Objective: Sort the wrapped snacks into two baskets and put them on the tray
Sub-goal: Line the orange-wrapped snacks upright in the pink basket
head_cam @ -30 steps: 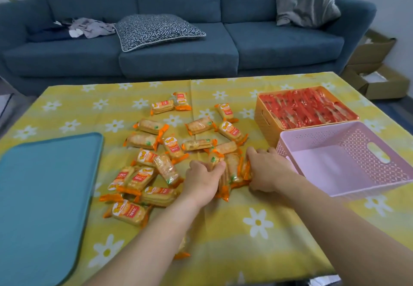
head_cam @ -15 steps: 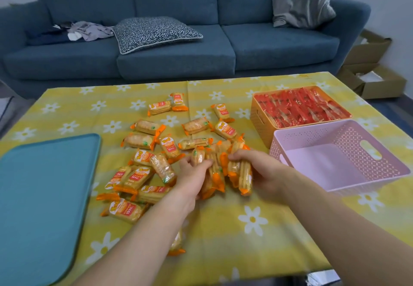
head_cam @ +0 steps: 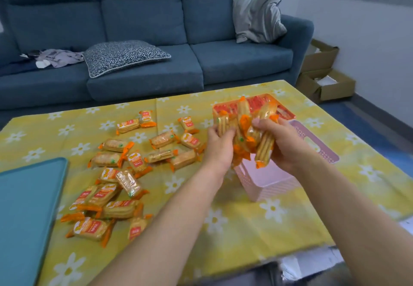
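Note:
Both hands hold one bunch of orange-wrapped biscuit packs (head_cam: 245,133) in the air above the pink basket (head_cam: 270,185). My left hand (head_cam: 220,145) grips the bunch from the left, and my right hand (head_cam: 283,142) grips it from the right. Behind them stands the orange basket (head_cam: 283,110), filled with red-wrapped snacks and partly hidden by the bunch. Several more orange packs (head_cam: 125,174) lie scattered on the yellow flowered tablecloth to the left. The teal tray (head_cam: 24,214) lies flat at the table's left edge.
A blue sofa (head_cam: 143,66) with a patterned cushion (head_cam: 125,56) and a grey pillow (head_cam: 259,15) runs behind the table. Open cardboard boxes (head_cam: 324,80) sit on the floor at the right. The table's near edge lies under my forearms.
Both hands gathered packs from the cloth, lifted the bunch and carried it right, over the pink basket. The camera tilted up and shifted.

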Motion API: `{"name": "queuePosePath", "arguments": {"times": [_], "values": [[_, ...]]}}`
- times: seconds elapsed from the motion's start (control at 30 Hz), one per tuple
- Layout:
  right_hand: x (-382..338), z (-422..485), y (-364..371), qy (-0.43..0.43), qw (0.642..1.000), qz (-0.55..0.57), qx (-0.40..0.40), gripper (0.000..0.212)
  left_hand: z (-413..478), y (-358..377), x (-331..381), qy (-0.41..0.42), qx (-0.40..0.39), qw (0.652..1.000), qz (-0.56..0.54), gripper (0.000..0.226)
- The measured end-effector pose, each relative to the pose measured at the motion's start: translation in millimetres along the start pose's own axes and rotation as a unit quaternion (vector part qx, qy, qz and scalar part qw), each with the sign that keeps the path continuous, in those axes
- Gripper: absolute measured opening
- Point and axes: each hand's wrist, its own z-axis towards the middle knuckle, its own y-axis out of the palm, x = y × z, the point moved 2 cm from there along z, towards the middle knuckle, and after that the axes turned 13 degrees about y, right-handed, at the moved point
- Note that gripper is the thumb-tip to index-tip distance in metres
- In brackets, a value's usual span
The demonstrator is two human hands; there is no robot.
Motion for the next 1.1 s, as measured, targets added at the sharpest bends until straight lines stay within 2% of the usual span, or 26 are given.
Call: {"name": "queuePosePath", "arguments": {"times": [0.07,0.13,0.2,0.23,0.3,0.37,0.43,0.5,0.53,0.6,0.7,0.77,0.83,0.9,0.93,0.97,1.0,1.1], "values": [[-5,2,-27,-0.005,0.996,-0.053,0.072,0.057,9,28,3,0.011,-0.050,0.998,0.040,0.052],[-5,7,-49,0.022,0.969,-0.189,0.154,0.070,10,37,0,0.053,-0.106,0.986,0.117,0.050],[-5,12,-73,0.086,0.895,-0.346,0.268,0.097,14,32,-8,0.116,-0.107,0.961,0.226,0.061],[-6,14,-82,0.097,0.859,-0.393,0.312,0.103,17,28,-13,0.144,-0.097,0.945,0.278,0.065],[-8,15,-87,0.063,0.827,-0.434,0.353,0.086,23,21,-26,0.187,-0.110,0.899,0.380,0.056],[-7,15,-85,0.007,0.800,-0.480,0.360,0.065,20,23,-38,0.177,-0.156,0.849,0.473,0.054],[-7,15,-81,-0.039,0.802,-0.495,0.332,0.051,12,25,-49,0.139,-0.167,0.848,0.484,0.055],[-3,15,-72,-0.058,0.820,-0.509,0.255,0.042,6,27,-52,0.136,-0.160,0.868,0.449,0.052],[2,15,-66,-0.054,0.815,-0.537,0.211,0.040,1,27,-52,0.139,-0.165,0.873,0.438,0.052],[16,17,-50,-0.040,0.775,-0.617,0.128,0.042,-8,23,-50,0.142,-0.172,0.873,0.435,0.054],[43,20,-27,0.015,0.671,-0.740,0.039,0.073,-24,4,-52,0.154,-0.176,0.868,0.438,0.050],[52,21,-19,0.075,0.623,-0.779,-0.009,0.088,-33,-9,-52,0.156,-0.183,0.870,0.429,0.047],[56,19,-14,0.113,0.594,-0.796,-0.041,0.090,-38,-22,-49,0.152,-0.190,0.875,0.419,0.046],[53,16,-10,0.112,0.558,-0.821,-0.043,0.080,-41,-27,-48,0.153,-0.199,0.874,0.415,0.046],[50,15,-8,0.106,0.557,-0.823,-0.036,0.075,-42,-29,-47,0.153,-0.201,0.873,0.417,0.047],[45,13,-6,0.098,0.576,-0.811,-0.028,0.072,-43,-30,-46,0.154,-0.202,0.868,0.428,0.049],[40,11,-3,0.086,0.611,-0.787,-0.023,0.069,-43,-31,-45,0.161,-0.199,0.852,0.456,0.054],[29,12,4,0.053,0.728,-0.683,-0.017,0.051,-43,-27,-38,0.240,-0.170,0.769,0.568,0.076]]}}
